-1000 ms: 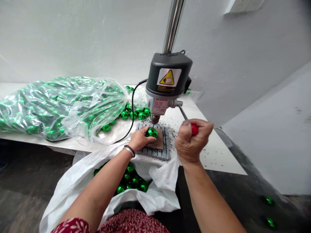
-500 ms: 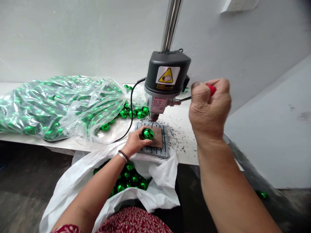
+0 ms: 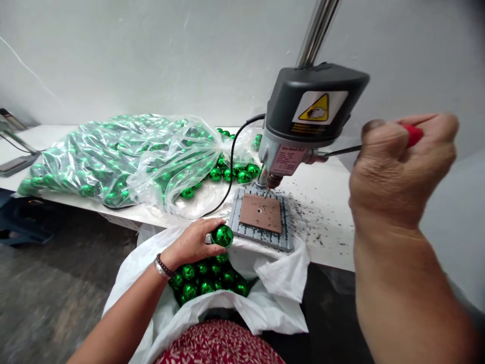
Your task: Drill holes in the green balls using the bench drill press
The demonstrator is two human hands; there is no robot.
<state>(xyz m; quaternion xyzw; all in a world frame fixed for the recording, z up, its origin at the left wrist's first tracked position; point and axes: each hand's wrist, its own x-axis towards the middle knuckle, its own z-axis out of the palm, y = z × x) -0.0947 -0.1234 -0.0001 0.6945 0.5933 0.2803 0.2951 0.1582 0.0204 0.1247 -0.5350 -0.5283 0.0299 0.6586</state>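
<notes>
A shiny green ball [image 3: 222, 236] is held between the thumb and fingers of my left hand [image 3: 195, 242], just left of the drill's base plate and above an open white bag [image 3: 280, 303] with several green balls inside. My right hand [image 3: 405, 167] is wrapped round the red knob [image 3: 412, 135] of the lever on the small bench drill [image 3: 318, 106]. Under the thin drill bit, a brown board [image 3: 261, 218] with a small hole lies on the grey base plate [image 3: 242, 233], dusted with dark shavings.
On the white table [image 3: 333, 253], a large clear plastic bag [image 3: 94, 162] of green balls lies at the left, and loose green balls [image 3: 243, 176] sit behind the drill's black cable [image 3: 232, 172]. Dark shavings are scattered right of the base. A blue stool [image 3: 26, 217] stands at the far left.
My left hand has moved the green ball off the brown board, toward me and left, over the open bag. The view has turned left. My right hand still grips the red knob.
</notes>
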